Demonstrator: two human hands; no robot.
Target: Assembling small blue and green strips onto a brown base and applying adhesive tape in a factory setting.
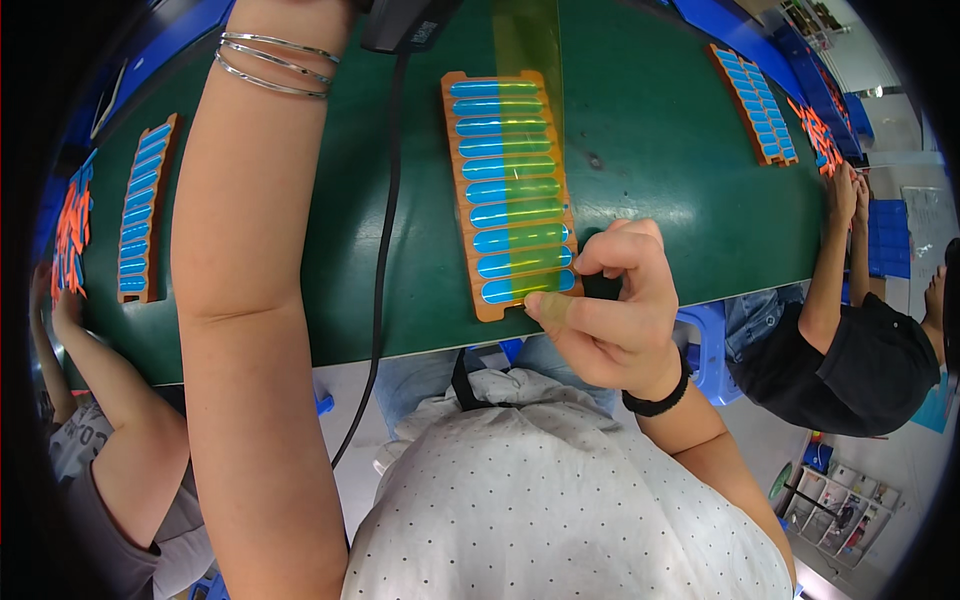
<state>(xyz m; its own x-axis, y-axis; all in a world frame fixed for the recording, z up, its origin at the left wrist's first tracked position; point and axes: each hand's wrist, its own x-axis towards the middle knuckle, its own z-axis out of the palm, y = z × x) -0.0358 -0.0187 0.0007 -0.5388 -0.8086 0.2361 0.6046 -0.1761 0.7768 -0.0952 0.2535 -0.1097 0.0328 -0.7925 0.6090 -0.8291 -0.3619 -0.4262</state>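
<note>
Near the table's front edge, my right hand (622, 310) has its thumb and finger pinched on the lower end of a clear yellow film strip (530, 40). The strip runs up over the right half of an orange-brown slotted tray (487, 311) and on to the top edge of the view. Blue oblong pieces (477, 147) lie in the tray's slots, one per row; their right halves show through the film. My left forearm (245, 200), with silver bangles (275, 65) at the wrist, reaches past the top edge, so the hand itself is out of sight.
A black device (410, 25) and its cable (388, 220) lie between my left forearm and the tray. Similar trays stand at left (148, 210) and right (755, 105), beside piles of orange and blue pieces (72, 230). Co-workers' hands (845, 195) work at both sides.
</note>
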